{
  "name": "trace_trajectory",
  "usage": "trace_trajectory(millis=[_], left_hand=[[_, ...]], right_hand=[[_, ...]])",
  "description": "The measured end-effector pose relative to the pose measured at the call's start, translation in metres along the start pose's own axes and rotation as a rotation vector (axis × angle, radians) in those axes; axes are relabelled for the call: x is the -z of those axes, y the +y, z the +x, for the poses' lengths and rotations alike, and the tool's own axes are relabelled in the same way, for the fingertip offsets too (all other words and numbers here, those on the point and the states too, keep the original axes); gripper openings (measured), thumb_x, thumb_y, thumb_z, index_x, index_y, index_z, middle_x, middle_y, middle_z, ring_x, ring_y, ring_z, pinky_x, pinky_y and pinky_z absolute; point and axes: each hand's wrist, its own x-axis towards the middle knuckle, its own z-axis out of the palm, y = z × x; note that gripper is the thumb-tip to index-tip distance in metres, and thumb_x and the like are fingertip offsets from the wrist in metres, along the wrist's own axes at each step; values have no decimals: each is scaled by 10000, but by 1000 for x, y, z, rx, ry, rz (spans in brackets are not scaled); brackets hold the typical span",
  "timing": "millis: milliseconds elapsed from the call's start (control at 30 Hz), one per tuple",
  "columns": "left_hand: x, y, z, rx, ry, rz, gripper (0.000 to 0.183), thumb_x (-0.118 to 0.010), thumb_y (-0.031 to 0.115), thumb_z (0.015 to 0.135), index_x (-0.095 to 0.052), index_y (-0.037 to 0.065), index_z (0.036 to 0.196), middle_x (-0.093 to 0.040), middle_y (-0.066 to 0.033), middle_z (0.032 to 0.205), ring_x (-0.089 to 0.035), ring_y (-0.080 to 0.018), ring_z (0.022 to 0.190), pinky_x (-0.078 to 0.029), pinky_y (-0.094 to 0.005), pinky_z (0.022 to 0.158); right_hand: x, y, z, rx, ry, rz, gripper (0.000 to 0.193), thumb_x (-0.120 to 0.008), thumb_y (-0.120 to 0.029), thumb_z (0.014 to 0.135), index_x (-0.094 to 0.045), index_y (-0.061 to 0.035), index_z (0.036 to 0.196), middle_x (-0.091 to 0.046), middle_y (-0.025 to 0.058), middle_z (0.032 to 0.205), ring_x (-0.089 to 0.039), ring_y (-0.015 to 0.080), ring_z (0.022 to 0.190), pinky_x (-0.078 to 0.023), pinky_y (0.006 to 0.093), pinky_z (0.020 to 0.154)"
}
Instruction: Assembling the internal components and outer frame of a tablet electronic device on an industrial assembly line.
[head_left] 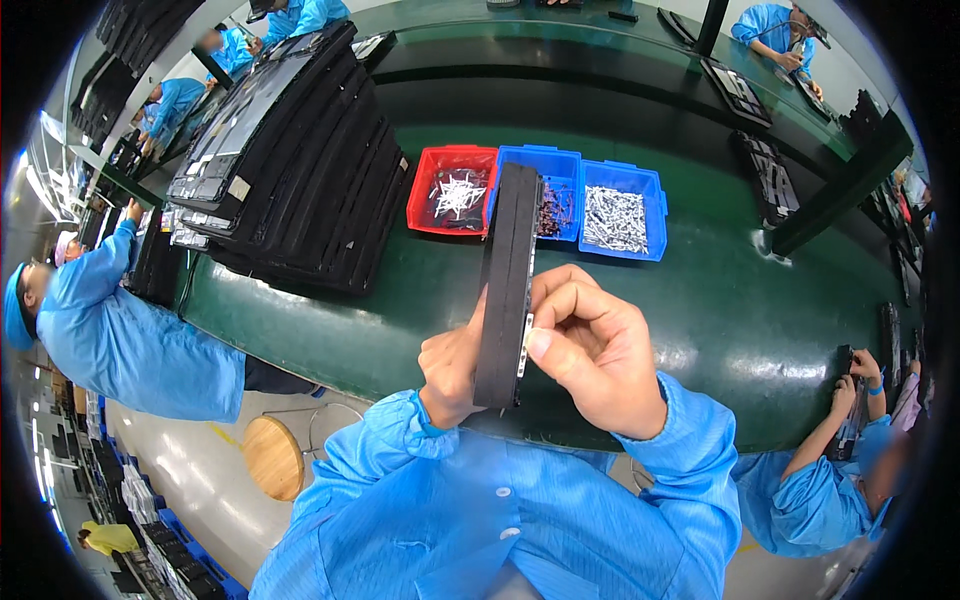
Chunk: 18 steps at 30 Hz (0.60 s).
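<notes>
A long black foam-like tray [505,300] stands on edge before me, with small silvery parts along its right side. My left hand [450,365] grips it from behind and the left; the tray hides some of its fingers. At the tray's right side is my right hand [595,350], thumb and forefinger pinched together against the edge. Whatever lies between those fingertips is too small to tell. Just beyond the tray are a red bin [418,210] with white plastic pieces, a blue bin [540,155] with dark reddish small parts, partly covered by the tray, and another blue bin [655,215] full of silvery-white pieces.
A tall stack of black trays [330,180] rises on the green table [720,330] to the left. A dark green post [840,190] stands at the right. Co-workers in blue sit at the left [150,320] and right [810,500]. A wooden stool [272,458] is at lower left.
</notes>
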Motion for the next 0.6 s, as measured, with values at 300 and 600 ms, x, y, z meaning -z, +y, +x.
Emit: trace_trajectory(millis=[300,600], left_hand=[[0,-2,-3,-33,-7,9,605,-770,4,778,-592,-174,1327,-685,-99,671,-642,-154,485,-490,-278,467],[-3,-1,-2,-53,23,38,581,-759,0,773,-602,-188,1300,-734,-154,766,-630,-155,471,-479,-281,454]], right_hand=[[-3,1,-1,5,21,48,33,-624,19,981,-603,16,1007,-596,89,1089,-605,126,951,-515,299,803],[-2,0,-3,-25,20,86,32,-632,11,977,-605,22,989,-592,100,1094,-617,131,934,-526,303,785]])
